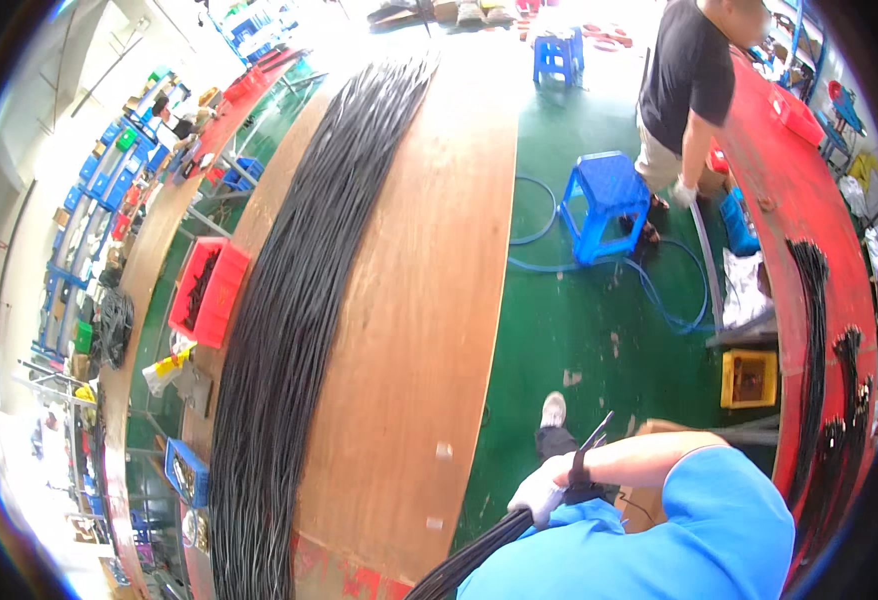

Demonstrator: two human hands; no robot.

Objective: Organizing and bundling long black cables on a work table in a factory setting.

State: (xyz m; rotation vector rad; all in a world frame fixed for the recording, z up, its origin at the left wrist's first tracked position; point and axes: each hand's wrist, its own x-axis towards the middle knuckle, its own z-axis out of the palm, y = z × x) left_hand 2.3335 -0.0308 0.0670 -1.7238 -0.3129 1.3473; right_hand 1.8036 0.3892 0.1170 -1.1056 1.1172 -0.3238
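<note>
My right hand (539,492), in a white glove, is closed around a bundle of black cables (474,552). It is held close against my blue shirt, and the bundle runs down to the lower left out of the picture. Beyond my wrist, which has a dark band, thin dark ends (599,430) stick up; whether they belong to the bundle I cannot tell. My left hand is not visible. To the left, a long thick row of black cables (299,270) lies lengthwise along the wooden table (414,300).
A red crate (211,290) and a blue basket (187,472) sit left of the cables. A blue stool (609,185) with a blue hose (649,290) stands on the green floor. A person (689,90) stands by the red bench (759,180), which holds more black cables (809,330). Below is a yellow crate (749,378).
</note>
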